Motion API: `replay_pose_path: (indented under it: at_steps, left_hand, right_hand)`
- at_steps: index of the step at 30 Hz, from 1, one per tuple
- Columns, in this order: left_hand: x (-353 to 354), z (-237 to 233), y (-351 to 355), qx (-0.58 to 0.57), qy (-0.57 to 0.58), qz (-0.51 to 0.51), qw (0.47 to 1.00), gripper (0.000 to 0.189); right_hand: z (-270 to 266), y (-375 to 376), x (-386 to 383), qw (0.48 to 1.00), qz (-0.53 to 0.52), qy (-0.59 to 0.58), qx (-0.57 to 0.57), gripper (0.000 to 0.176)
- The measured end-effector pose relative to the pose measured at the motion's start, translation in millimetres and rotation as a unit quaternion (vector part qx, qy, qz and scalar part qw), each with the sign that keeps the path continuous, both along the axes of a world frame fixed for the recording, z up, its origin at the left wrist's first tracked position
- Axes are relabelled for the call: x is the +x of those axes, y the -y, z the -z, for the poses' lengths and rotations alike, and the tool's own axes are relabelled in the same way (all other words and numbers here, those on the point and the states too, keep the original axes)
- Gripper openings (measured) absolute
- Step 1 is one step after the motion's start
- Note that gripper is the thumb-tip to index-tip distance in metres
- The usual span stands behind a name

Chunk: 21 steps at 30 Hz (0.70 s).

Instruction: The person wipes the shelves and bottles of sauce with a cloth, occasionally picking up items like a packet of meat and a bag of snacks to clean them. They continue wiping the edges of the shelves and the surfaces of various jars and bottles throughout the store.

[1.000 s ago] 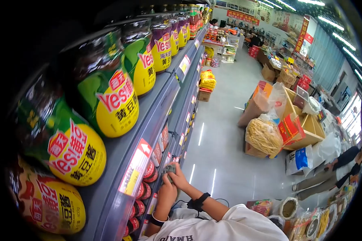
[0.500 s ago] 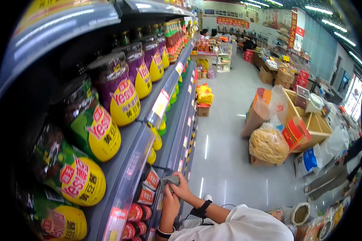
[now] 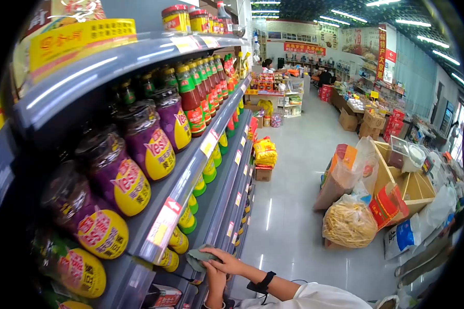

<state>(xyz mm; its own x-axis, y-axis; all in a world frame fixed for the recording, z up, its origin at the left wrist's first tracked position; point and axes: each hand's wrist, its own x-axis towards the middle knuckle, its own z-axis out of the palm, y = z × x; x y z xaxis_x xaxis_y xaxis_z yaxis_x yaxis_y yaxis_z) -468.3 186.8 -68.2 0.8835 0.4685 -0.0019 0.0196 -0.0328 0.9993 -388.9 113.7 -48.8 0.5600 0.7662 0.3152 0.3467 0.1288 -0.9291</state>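
Observation:
Low in the view, beside the shelf edge, my two hands are close together around a grey-green cloth point(image 3: 197, 259). My right hand point(image 3: 226, 261) comes from the right, a black band on its wrist, with its fingers on the cloth. Just below it, my left hand point(image 3: 216, 279) points upward and its fingertips meet the cloth and the other hand. To the left, purple jars with yellow labels point(image 3: 131, 186) line the shelf point(image 3: 188, 177). Red sauce bottles with green necks point(image 3: 192, 103) stand behind them. Yellow-green bottles point(image 3: 187, 220) sit on the level below.
An aisle floor point(image 3: 283, 206) runs ahead on the right. Beside it are a bag of yellow sticks point(image 3: 349, 221), a wooden bin point(image 3: 417, 190) and cardboard boxes point(image 3: 348, 121). Yellow packages point(image 3: 264, 153) stand by the shelf's far end. A person's legs point(image 3: 423, 262) show at right.
The view has shifted forward along the shelf, bringing the upper shelf and more red bottles into sight. My hands, still together on the cloth, now appear lower and slightly left.

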Motion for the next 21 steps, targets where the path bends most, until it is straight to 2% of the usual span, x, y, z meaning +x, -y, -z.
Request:
replay_pose_path:
  at_steps: [2,4,5,6,8,10,11,16,21]
  left_hand:
    - [14,8,0,0.030,-0.016,-0.001,0.999,0.053]
    - [32,32,-6,0.062,-0.038,0.002,0.997,0.050]
    - [43,55,-10,0.119,0.022,-0.006,0.993,0.050]
    - [48,52,-7,0.172,0.082,-0.013,0.982,0.050]
    - [54,43,-5,0.166,0.063,0.001,0.984,0.048]
    - [69,32,2,0.068,0.060,0.020,0.996,0.047]
    - [76,25,7,-0.069,0.058,0.035,0.995,0.048]
    - [138,39,14,-0.106,0.098,0.012,0.989,0.052]
    - [213,30,21,-0.380,0.144,0.035,0.913,0.055]
  right_hand:
    - [0,2,17,1.000,-0.007,0.000,-0.023,0.046]
    - [11,-2,33,0.993,0.036,0.112,0.017,0.044]
    - [16,-5,38,0.994,0.036,0.101,0.017,0.044]
    - [21,-6,42,0.990,0.070,0.117,0.022,0.043]
    - [28,-4,49,0.986,0.102,0.130,0.017,0.042]
    - [27,0,59,0.988,0.119,0.089,0.034,0.042]
    - [25,2,68,0.989,0.115,0.086,0.031,0.042]
    - [27,5,124,0.985,0.142,0.089,0.038,0.043]
    - [19,11,198,0.969,0.182,0.165,0.012,0.045]
